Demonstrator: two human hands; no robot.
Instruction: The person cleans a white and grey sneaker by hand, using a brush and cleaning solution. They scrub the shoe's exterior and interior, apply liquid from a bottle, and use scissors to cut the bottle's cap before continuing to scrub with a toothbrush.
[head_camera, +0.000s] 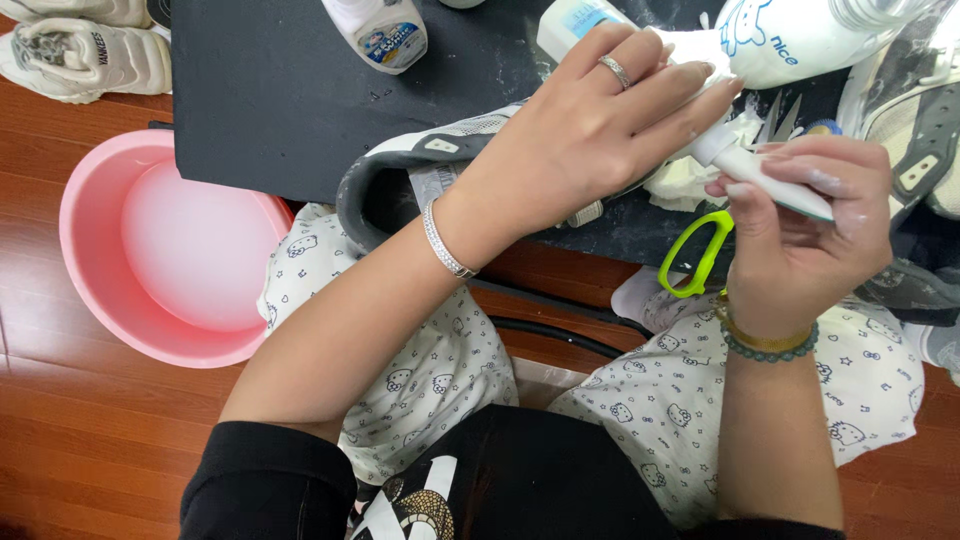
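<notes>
Fingertips (745, 190) of the right hand (800, 230) pinch a white tube (760, 175), its long axis slanting up-left, nozzle toward the left hand (590, 130), whose extended fingers touch its cap end.

Your right hand (800, 235) grips a white tube (762, 175), nozzle pointing toward your left hand (590, 130), whose fingertips touch the cap. Under that left hand lies a grey shoe (400, 185); green scissors (697, 255) sit just below the tube.
</notes>
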